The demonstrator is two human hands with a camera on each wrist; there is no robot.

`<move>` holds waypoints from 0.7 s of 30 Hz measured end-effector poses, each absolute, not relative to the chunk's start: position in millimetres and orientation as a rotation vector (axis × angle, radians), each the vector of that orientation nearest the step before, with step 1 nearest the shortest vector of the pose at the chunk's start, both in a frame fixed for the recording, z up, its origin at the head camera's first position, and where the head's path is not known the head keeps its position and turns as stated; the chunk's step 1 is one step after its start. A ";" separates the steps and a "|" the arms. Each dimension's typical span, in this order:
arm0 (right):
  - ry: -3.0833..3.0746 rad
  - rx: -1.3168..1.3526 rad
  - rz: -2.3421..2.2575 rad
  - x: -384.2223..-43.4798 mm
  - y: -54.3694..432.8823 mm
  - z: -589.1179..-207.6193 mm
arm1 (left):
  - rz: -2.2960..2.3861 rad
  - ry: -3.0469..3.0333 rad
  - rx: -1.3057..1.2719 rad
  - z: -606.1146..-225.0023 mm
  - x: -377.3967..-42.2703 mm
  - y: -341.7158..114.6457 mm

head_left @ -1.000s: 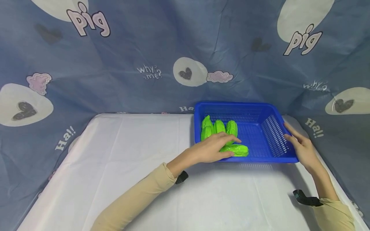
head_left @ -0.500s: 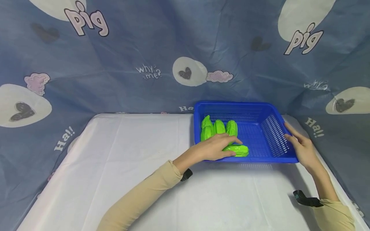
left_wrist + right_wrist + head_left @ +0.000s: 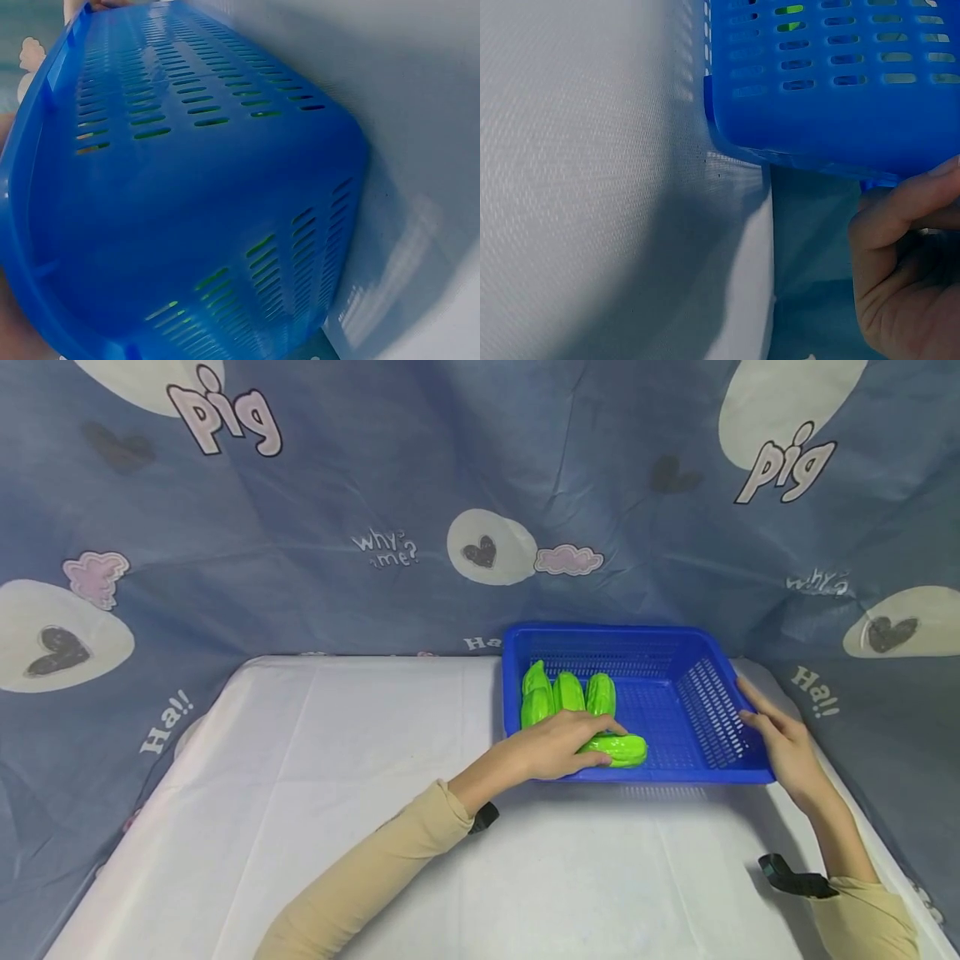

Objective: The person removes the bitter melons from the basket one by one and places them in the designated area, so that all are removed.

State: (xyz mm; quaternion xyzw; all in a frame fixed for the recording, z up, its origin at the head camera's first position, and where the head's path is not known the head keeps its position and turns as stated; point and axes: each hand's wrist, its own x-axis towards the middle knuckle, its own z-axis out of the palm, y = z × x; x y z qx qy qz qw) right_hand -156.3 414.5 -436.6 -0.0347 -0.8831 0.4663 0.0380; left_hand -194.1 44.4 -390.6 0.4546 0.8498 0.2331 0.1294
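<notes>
A blue plastic basket (image 3: 712, 774) stands toward the right of the table and holds several bright green, ridged, elongated vegetables, perhaps bitter melons. My left hand (image 3: 558, 745) reaches over its near rim and grips one green ridged vegetable (image 3: 622, 749), which lies crosswise along the near side. Thumb and fingers lie on opposite sides of it; its left end is hidden under the hand. Behind stand other green vegetables (image 3: 568, 692), lengthwise at the left end. My right hand (image 3: 791, 756) grips the right-hand rim of the basket. From the left wrist, only the basket's outer wall (image 3: 172, 187) shows well.
A white cloth (image 3: 360, 735) covers the table. Behind it hangs a blue-grey printed curtain (image 3: 337, 485). In the right wrist view, the table edge (image 3: 771, 300) runs close beside the basket's corner.
My left forearm has shifted slightly right, and the hand has settled a little further over the near vegetable, which has turned slightly. My right hand and the basket stay nearly still.
</notes>
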 end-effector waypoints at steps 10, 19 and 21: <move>-2.688 -0.075 1.431 -156.7 415.3 -438.1 | 0.913 2.525 1.254 -386.9 -183.8 35.3; -2.683 -0.066 1.419 -156.4 415.0 -437.7 | 1.262 2.507 1.187 -376.0 -178.4 18.2; -2.687 -0.076 1.423 -156.2 414.8 -437.5 | 1.341 2.487 1.168 -372.8 -179.0 12.5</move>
